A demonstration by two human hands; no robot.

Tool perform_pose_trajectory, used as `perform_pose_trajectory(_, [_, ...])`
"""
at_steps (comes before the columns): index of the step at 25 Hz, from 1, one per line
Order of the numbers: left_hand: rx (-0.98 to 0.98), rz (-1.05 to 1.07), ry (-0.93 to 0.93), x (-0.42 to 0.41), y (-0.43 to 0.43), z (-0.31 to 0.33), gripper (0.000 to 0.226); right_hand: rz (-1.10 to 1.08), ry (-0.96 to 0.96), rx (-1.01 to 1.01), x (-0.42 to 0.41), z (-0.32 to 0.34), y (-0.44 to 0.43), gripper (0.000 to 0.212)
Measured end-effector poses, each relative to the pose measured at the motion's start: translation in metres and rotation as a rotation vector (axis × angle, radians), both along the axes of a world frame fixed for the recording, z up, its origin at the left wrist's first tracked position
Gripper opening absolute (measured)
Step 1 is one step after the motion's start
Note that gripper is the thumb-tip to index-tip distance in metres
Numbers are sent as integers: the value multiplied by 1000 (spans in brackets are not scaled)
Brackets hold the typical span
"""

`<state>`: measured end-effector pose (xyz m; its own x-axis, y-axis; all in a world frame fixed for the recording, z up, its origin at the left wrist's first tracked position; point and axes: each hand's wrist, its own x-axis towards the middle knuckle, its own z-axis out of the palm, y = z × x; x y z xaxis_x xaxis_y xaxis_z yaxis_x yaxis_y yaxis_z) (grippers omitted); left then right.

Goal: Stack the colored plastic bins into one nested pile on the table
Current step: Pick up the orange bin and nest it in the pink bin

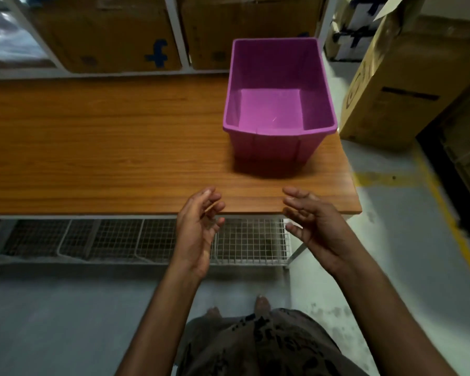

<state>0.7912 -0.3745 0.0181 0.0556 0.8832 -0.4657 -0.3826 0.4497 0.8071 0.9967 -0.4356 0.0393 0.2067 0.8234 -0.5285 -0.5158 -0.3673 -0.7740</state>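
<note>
A purple plastic bin stands upright and empty on the right end of the wooden table. No other colored bin is in view. My left hand hovers at the table's near edge, fingers apart and curled, palm facing right, holding nothing. My right hand is level with it, palm facing left, fingers spread, also holding nothing. Both hands are nearer to me than the bin and apart from it.
White wire baskets sit under the table. Cardboard boxes fill a shelf behind the table. A tall cardboard box stands on the floor to the right, beside yellow floor lines.
</note>
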Motion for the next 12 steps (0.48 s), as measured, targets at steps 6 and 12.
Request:
perform_pose_trajectory(6, [-40, 6, 16, -49, -38, -15, 29, 170, 12, -68, -64, -25, -20, 22])
perform_pose_trajectory(12, [11, 10, 229, -137, -91, -30, 27, 370, -563, 145, -159, -43, -50, 43])
